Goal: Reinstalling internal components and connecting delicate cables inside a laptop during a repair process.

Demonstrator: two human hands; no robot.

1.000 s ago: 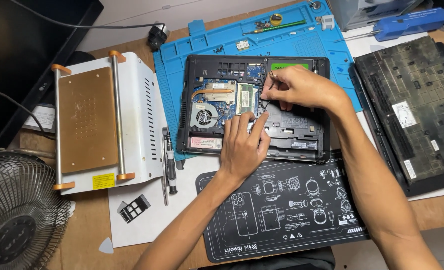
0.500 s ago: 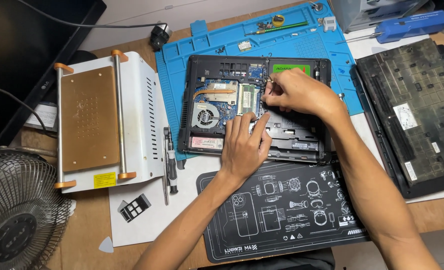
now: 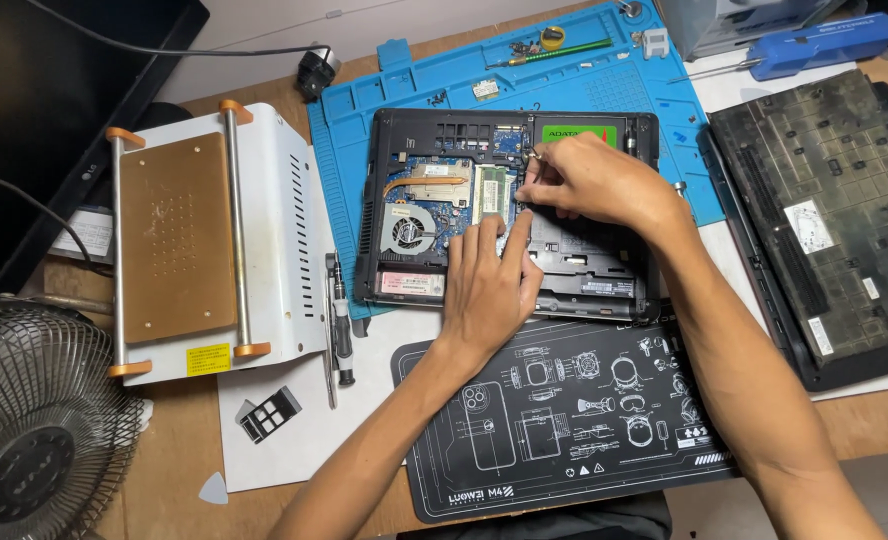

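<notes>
Two hands [image 3: 539, 235] on widthwise laptop [image 3: 509, 215].

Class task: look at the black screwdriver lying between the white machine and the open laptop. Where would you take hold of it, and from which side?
Grip the black screwdriver around the middle of its handle, coming from above. It lies flat, lengthwise along the white machine, so only its top and sides are free. The open laptop sits close on its other side, leaving little room for a sideways approach.

Single head-worn camera, looks steeply down from above near edge of workbench [image 3: 179, 505], close range. Opened laptop [image 3: 434, 285] near frame centre; bench far edge at top, fan [image 3: 34, 440] at bottom-left corner.
</notes>
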